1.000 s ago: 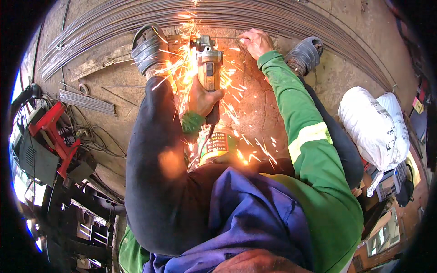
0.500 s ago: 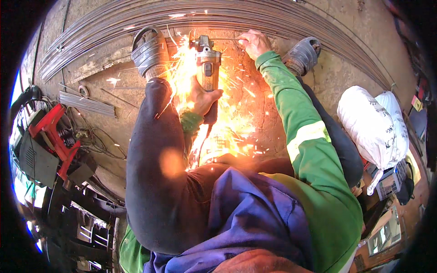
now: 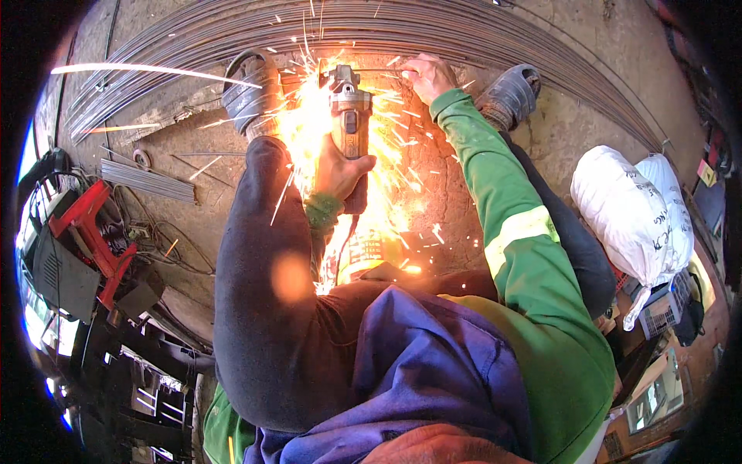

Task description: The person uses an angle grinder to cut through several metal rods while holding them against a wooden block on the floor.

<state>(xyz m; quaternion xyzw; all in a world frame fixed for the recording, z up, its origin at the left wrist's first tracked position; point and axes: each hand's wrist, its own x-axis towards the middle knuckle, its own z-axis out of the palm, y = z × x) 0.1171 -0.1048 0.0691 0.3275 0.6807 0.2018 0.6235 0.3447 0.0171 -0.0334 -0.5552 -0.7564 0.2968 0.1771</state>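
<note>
Angle grinder (image 3: 352, 127): between two grey sandals (image 3: 244, 99), sparks (image 3: 306, 127) around it. Left hand (image 3: 337, 168) grasps its barrel, thumb across; probably heavy, rigid, vibrating, best gripped there, clear of the head. Right of grinder head: thin metal rod (image 3: 381, 71), pinched in right hand's (image 3: 430, 78) fingers; likely light, stiff, hot near sparks. Beyond grinder: long rod bundle (image 3: 402, 35).

Sleeve (image 3: 483, 158) green (band (image 3: 524, 232) pale yellow); sparks (image 3: 308, 124) orange-white; grinder (image 3: 352, 104) grey-brown; sacks (image 3: 622, 209) white.

White sacks (image 3: 618, 209) lie right, red frame (image 3: 94, 243) left
</note>
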